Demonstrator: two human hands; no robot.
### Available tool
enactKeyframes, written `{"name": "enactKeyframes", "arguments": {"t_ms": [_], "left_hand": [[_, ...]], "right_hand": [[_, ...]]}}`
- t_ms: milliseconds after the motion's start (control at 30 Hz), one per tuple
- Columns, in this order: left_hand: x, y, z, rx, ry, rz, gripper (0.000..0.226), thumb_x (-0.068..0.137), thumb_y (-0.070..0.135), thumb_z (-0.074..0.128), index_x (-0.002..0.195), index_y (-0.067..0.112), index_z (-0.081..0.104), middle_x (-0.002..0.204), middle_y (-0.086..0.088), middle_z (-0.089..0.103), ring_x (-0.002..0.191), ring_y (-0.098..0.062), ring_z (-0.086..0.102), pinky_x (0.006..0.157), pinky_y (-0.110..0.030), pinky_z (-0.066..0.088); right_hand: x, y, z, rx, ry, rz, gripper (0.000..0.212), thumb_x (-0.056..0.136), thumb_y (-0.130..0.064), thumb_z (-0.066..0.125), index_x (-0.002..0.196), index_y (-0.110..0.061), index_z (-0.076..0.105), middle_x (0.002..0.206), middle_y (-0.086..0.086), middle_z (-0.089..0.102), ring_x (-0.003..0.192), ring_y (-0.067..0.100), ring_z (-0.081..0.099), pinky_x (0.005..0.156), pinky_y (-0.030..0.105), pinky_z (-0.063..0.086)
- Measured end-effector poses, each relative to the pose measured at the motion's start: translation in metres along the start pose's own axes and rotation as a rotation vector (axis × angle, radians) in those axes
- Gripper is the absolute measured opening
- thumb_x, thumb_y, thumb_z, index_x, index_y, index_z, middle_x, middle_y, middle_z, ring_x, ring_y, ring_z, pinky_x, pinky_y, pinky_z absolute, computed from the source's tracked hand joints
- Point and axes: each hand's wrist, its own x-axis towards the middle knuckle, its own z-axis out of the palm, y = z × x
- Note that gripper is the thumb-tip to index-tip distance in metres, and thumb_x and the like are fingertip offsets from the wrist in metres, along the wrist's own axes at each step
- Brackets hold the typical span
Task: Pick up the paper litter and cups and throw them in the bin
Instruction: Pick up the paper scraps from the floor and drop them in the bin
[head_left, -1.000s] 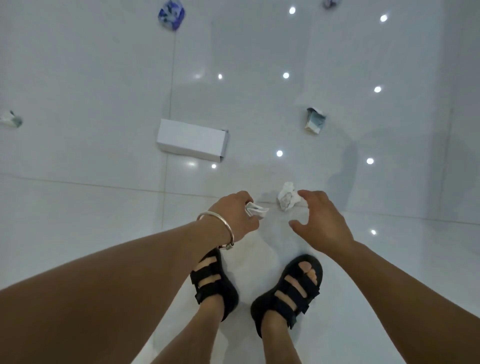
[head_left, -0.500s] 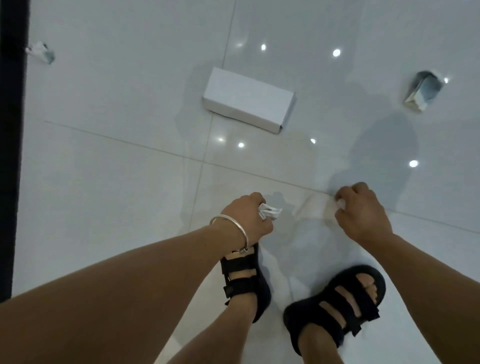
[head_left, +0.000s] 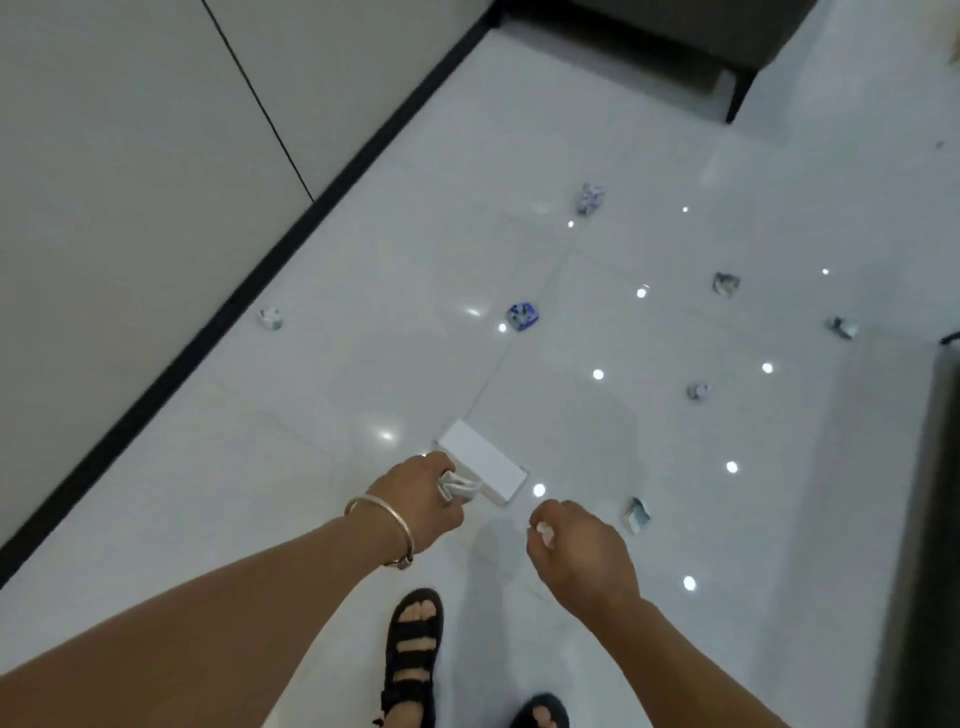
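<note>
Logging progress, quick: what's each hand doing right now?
Left hand: closed, holding folded white paper.
Right hand: closed, holding crumpled white paper.

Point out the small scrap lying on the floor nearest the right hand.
The folded scrap just beside the right hand; the others lie farther off.

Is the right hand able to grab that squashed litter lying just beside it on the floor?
Probably yes. Bare floor lies between the right hand and the squashed litter, with nothing blocking. But that hand already pinches a white paper wad, so its fingers are partly taken.
</note>
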Motion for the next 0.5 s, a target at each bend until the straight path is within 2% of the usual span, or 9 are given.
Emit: {"name": "enactKeyframes", "arguments": {"t_ms": [200,300,433,500], "left_hand": [[-0.115,0.012,-0.1,-0.153,0.235,-0.093,0.039,0.08,0.029,0.066,0.116,0.018,0.055,0.096,-0.004,0.059,0.083,-0.021,0.056,0.071,-0.027,0.045],[-0.18,0.003,-0.115,-0.223,0.342,-0.151,0.037,0.078,0.031,0.064,0.113,0.021,0.055,0.092,0.0,0.059,0.077,-0.019,0.056,0.066,-0.026,0.043],[-0.271,-0.014,-0.116,-0.359,0.431,-0.249,0.028,0.075,0.032,0.063,0.101,0.028,0.054,0.082,0.006,0.057,0.066,-0.015,0.058,0.056,-0.026,0.049],[-0.315,-0.027,-0.112,-0.393,0.476,-0.285,0.027,0.075,0.034,0.064,0.099,0.028,0.054,0.083,0.006,0.058,0.065,-0.014,0.058,0.052,-0.024,0.045]], "right_hand": [[-0.032,-0.091,-0.117,-0.091,0.015,-0.173,0.026,0.094,-0.034,0.049,0.113,-0.023,0.063,0.108,-0.001,0.064,0.09,0.02,0.062,0.075,0.028,0.047],[-0.058,-0.135,-0.151,-0.118,0.015,-0.287,0.027,0.092,-0.031,0.052,0.113,-0.02,0.064,0.107,0.002,0.065,0.091,0.021,0.062,0.072,0.026,0.043],[-0.109,-0.198,-0.171,-0.185,-0.018,-0.43,0.027,0.091,-0.03,0.052,0.113,-0.02,0.063,0.106,0.003,0.064,0.092,0.023,0.061,0.069,0.027,0.04],[-0.137,-0.229,-0.17,-0.215,-0.042,-0.505,0.027,0.09,-0.029,0.051,0.112,-0.021,0.063,0.106,0.003,0.064,0.091,0.023,0.06,0.069,0.027,0.039]]}}
